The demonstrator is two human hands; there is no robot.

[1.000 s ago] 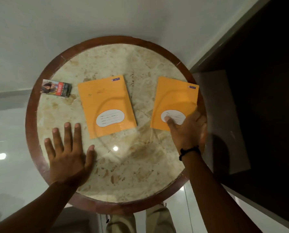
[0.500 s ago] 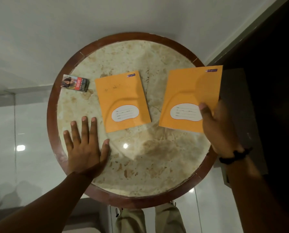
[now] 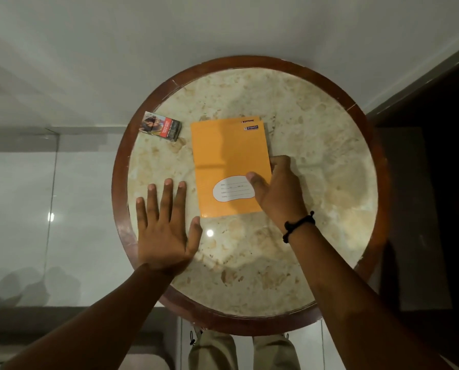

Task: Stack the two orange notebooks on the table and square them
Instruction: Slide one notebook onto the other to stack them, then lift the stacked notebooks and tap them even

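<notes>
Two orange notebooks lie one on the other at the middle of the round marble table point(image 3: 316, 161). The top notebook point(image 3: 228, 161) has a white label near its front edge. Only a thin strip of the lower notebook point(image 3: 249, 120) shows, at the far edge, slightly offset. My right hand point(image 3: 276, 190) grips the top notebook's right edge, thumb on the cover by the label and fingers curled around the side. My left hand point(image 3: 167, 225) lies flat on the table, fingers spread, just left of the stack; its thumb tip is close to the stack's front left corner.
A small printed box point(image 3: 160, 126) sits on the table left of the stack, near the wooden rim point(image 3: 121, 156). Beyond the table there is a pale floor and wall to the left and a dark area to the right. My knees show below the table's front edge.
My right hand has carried the right notebook leftward and set it on top of the left one. My left hand has stayed flat on the table.
</notes>
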